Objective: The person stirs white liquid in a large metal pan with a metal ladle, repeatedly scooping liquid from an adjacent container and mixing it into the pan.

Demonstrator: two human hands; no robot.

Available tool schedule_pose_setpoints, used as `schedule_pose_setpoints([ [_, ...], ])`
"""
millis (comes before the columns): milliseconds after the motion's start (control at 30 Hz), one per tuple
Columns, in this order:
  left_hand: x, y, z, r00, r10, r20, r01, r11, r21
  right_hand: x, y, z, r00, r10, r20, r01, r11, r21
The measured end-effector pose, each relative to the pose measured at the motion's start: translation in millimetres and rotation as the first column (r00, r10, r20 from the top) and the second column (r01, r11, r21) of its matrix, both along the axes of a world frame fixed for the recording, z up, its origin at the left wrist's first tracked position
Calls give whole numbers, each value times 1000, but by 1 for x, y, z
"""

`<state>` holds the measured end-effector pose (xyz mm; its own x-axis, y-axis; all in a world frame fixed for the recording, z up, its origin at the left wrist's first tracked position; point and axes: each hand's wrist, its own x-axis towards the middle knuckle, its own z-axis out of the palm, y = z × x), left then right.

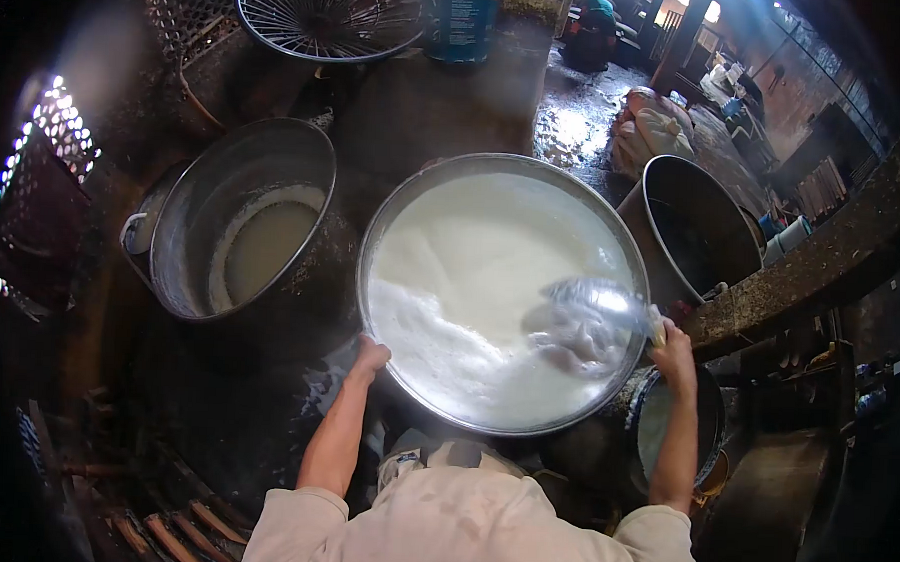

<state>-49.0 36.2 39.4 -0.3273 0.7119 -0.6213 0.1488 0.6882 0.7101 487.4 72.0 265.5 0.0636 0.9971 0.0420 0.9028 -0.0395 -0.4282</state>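
A wide round metal vat filled with milky white liquid stands right in front of me. White foam gathers on the liquid along the near and left side. At the vat's left rim, my left hand is closed on the edge. My right hand is closed round the handle of a shiny metal scoop, just past the right rim. The scoop's head is smeared by motion over the liquid, so its exact shape is hard to make out. Beneath it the liquid is ruffled.
To the left stands a deep metal pot with some pale liquid at its bottom. A dark metal pot stands at right, and a bucket sits below my right arm. Beyond are a wire basket, a blue tub and sacks.
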Motion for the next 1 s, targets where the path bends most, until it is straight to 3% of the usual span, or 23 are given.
schedule_pose_setpoints([
  [33, 0, 0, -1, 1000, 1, -1, -1, 1000, 1, -1, 11, -14, 994, -106, -6, 106, 991, 82],
  [133, -7, 1, -27, 999, 16, -32, -15, 1000, 9, -1, 48, -78, 944, -315, 97, 315, 949, 10],
  [167, -13, 3, -50, 994, 12, -108, -10, 1000, 16, -4, 55, -94, 936, -316, 157, 310, 949, 62],
  [233, -18, 6, -72, 983, 14, -183, -9, 1000, 28, -3, 67, -133, 957, -259, 132, 262, 965, -1],
  [300, -20, 7, -79, 989, 16, -148, -10, 999, 43, -3, 69, -177, 971, -230, 65, 229, 973, 16],
  [333, -18, 6, -65, 989, 24, -147, -17, 999, 44, -14, 62, -177, 971, -238, -20, 237, 971, -39],
  [400, -9, 1, -33, 999, -10, 41, 10, 1000, 14, -39, 50, -178, 970, -230, -76, 224, 971, -85],
  [500, 0, -2, -2, 999, 0, 50, -1, 1000, 15, -58, 33, -205, 974, -189, -124, 175, 978, -115],
  [567, 1, -2, 2, 999, -22, 24, 22, 1000, 6, -79, 21, -210, 982, -121, -145, 107, 990, -95],
  [633, -1, -3, 0, 999, -45, -3, 45, 999, -4, -110, 6, -192, 949, -215, -230, 150, 951, -271],
  [733, -1, -4, 11, 995, -50, 82, 51, 999, -9, -150, -15, -179, 937, -241, -254, 144, 926, -348],
  [767, -5, -3, -8, 995, -53, 83, 53, 999, -9, -162, -20, -178, 933, -252, -258, 146, 918, -369],
  [800, -9, -2, -51, 996, -81, -29, 83, 994, 67, -170, -26, -182, 935, -240, -262, 131, 918, -375],
  [833, -9, -1, -49, 985, -100, -142, 120, 983, 138, -181, -31, -182, 936, -229, -266, 116, 917, -381],
  [867, -14, 0, -46, 988, -146, 47, 144, 988, 53, -191, -36, -183, 926, -247, -285, 125, 913, -388],
  [1000, -9, -6, 8, 984, -135, 115, 135, 991, 0, -218, -55, -197, 940, -131, -316, 30, 952, -305],
])
